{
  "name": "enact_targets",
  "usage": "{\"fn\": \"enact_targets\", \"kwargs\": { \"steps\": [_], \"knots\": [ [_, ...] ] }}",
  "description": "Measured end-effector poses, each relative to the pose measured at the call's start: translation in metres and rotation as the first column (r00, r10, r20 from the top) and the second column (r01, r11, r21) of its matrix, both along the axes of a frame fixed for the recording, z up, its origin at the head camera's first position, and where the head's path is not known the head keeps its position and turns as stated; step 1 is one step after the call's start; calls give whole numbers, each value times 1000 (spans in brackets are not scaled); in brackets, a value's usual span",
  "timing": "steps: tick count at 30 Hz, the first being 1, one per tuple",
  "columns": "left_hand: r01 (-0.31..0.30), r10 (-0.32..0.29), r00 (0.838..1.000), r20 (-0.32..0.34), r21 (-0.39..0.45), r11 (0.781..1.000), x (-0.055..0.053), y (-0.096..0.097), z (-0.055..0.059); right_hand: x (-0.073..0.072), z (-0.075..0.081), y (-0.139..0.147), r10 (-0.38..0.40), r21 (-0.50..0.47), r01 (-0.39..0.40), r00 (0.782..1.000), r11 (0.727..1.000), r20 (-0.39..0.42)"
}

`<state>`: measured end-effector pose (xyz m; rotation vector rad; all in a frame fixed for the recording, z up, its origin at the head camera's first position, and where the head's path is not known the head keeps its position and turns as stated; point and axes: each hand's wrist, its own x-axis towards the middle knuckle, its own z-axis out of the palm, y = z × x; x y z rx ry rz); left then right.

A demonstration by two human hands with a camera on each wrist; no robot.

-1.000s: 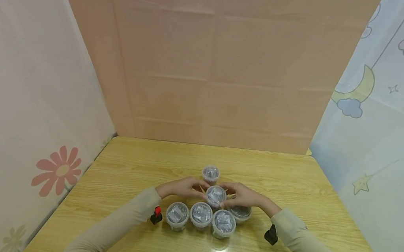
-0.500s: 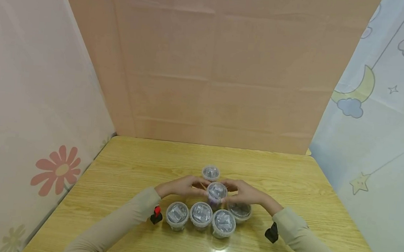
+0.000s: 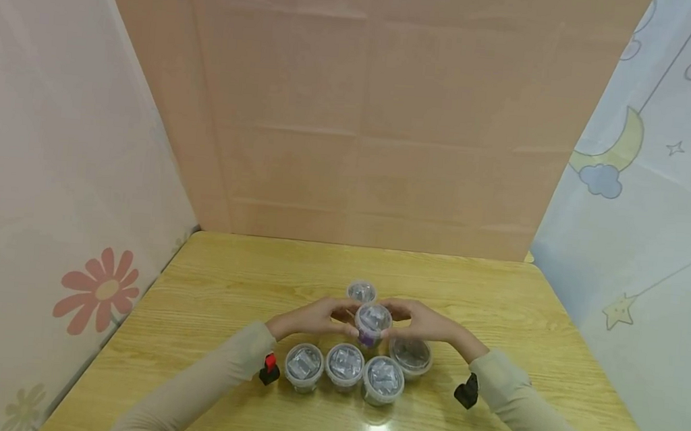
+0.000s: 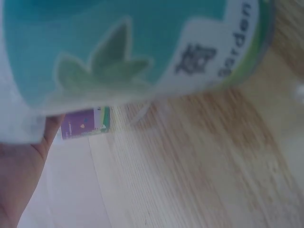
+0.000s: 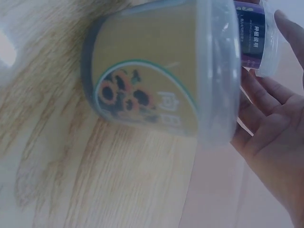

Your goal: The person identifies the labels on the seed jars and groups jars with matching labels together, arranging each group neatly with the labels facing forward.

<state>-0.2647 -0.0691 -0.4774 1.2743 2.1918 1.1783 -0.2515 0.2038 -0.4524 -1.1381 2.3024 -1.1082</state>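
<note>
A small clear-lidded purple tub point(image 3: 373, 318) was held upright between a person's two hands over a wood-grain table point(image 3: 244, 268); whether its base touched the wood could not be told. At its left side, the left hand point(image 3: 318, 316) pinched it between curled fingers and thumb; at its right side, the right hand point(image 3: 425, 322) pinched it likewise, both with long beige sleeves. Just beyond the purple tub stood another lidded tub point(image 3: 362, 290). To its right and slightly nearer the person sat a wider, dark-topped tub point(image 3: 410, 354). Nearer the person than the purple tub, three lidded tubs point(image 3: 345, 364) made a row, from its lower left to just below its right. The right wrist view showed a yellow sunflower-labelled tub point(image 5: 147, 71) nearer the camera than the purple tub; the left wrist view, a teal leaf-labelled one point(image 4: 137, 47).
</note>
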Motion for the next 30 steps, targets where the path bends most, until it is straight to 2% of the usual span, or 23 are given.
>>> {"fn": "enact_targets", "kwargs": {
  "steps": [7,14,17,23,30],
  "knots": [
    [-8,9,1000,-25,24,1000,1,3,3,2,9,-1,-14,1,14,1000,1000,3],
    [-12,13,1000,-9,79,997,4,5,2,2,9,-2,22,-91,-13,995,996,101],
    [-8,10,1000,-23,110,994,5,6,3,2,10,-2,33,-112,-22,995,993,95],
    [-23,30,999,-39,157,987,3,7,3,5,13,-3,-6,-129,22,992,991,125],
    [-79,82,997,-17,146,986,4,7,6,3,8,-4,-40,-147,59,990,987,133]
  ]
}}
